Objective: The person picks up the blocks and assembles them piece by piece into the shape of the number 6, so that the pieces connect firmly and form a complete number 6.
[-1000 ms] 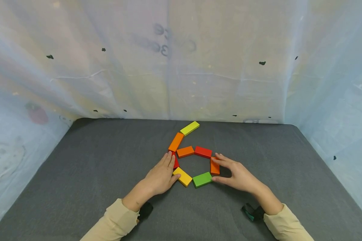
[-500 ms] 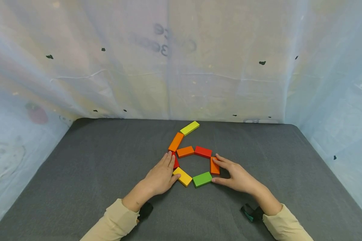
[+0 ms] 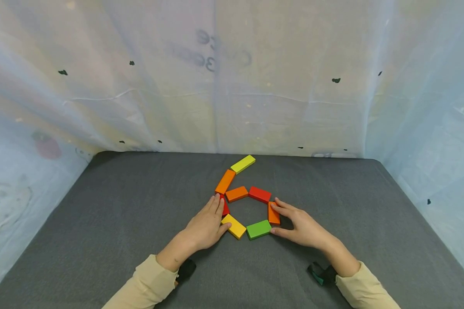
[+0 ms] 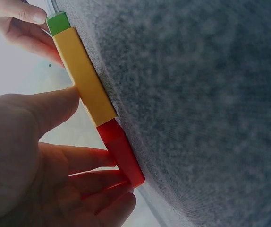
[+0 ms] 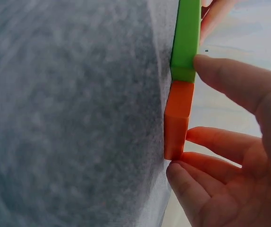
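Note:
Several coloured wooden blocks lie flat in a ring with a tail, like a figure six, on the grey cloth. My left hand (image 3: 203, 227) rests its fingers on the left red block (image 3: 226, 208), its thumb on the amber block (image 3: 236, 227). On the other side, my right hand (image 3: 307, 227) touches the orange block (image 3: 273, 214) with its fingers, while its thumb meets the right end of the green block (image 5: 186, 38). A second red block (image 3: 260, 194) and an orange block (image 3: 237, 194) form the top of the ring. The left fingers partly hide the left red block.
From the ring's left side the tail runs up through another orange block (image 3: 225, 181) to a yellow block (image 3: 243, 164) near the far edge. Grey cloth (image 3: 112, 223) covers the table. Pale translucent sheeting (image 3: 278, 107) hangs behind and at both sides.
My right hand has shifted slightly left, and the orange block under its fingers has moved left with it. The upper red block and green block also sit marginally further left. My left hand stays put.

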A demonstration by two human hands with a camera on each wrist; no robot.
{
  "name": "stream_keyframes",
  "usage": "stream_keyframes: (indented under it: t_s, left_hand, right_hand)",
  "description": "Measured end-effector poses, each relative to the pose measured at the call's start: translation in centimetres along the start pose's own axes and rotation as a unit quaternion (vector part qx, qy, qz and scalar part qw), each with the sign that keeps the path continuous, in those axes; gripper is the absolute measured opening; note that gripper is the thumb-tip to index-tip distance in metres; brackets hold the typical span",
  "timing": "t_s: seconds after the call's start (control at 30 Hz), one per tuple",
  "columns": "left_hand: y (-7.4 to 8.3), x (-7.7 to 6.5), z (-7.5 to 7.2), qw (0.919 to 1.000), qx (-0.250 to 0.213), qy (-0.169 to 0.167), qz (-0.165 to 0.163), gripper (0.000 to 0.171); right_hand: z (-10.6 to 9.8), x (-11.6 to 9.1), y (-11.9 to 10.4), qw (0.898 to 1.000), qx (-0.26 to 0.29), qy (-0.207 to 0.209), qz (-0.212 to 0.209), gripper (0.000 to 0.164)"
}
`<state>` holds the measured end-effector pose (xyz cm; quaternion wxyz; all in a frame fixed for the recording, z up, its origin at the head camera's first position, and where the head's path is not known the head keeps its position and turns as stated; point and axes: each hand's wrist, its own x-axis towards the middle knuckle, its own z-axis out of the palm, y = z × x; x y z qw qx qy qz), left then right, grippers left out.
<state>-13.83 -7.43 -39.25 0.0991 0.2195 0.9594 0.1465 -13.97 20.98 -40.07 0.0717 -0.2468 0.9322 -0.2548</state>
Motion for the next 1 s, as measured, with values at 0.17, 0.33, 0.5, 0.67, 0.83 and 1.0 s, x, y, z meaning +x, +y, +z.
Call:
stream_keyframes:
  t_s: [0.17, 0.33, 0.5, 0.67, 0.83, 1.0]
  left_hand:
    - [0.0, 0.0, 0.0, 1.0000, 0.001, -0.002, -0.002, 0.069]
    - [0.1, 0.1, 0.0, 1.0000, 0.000, -0.001, -0.001, 0.069]
    - [0.0, 0.2, 0.0, 1.0000, -0.002, -0.003, -0.001, 0.070]
    - [-0.2, 0.2, -0.1, 0.9998, -0.019, -0.005, 0.000, 0.070]
    - [-0.5, 0.2, -0.2, 0.9992, -0.040, 0.003, 0.002, 0.070]
    - [-1.0, 0.1, -0.4, 0.9986, -0.043, 0.026, 0.014, 0.069]
  right_hand:
    - [0.1, 0.0, -0.1, 1.000, 0.000, 0.001, 0.001, 0.068]
    - [0.0, 0.0, 0.0, 1.000, 0.001, -0.001, 0.003, 0.068]
    - [0.0, 0.0, 0.0, 1.000, 0.007, -0.006, 0.006, 0.069]
    - [0.1, 0.0, 0.0, 1.000, 0.024, 0.006, 0.007, 0.068]
    - [0.1, 0.0, 0.2, 0.999, 0.022, 0.030, -0.003, 0.066]
    - [-0.2, 0.0, 0.6, 0.999, 0.017, 0.050, -0.007, 0.066]
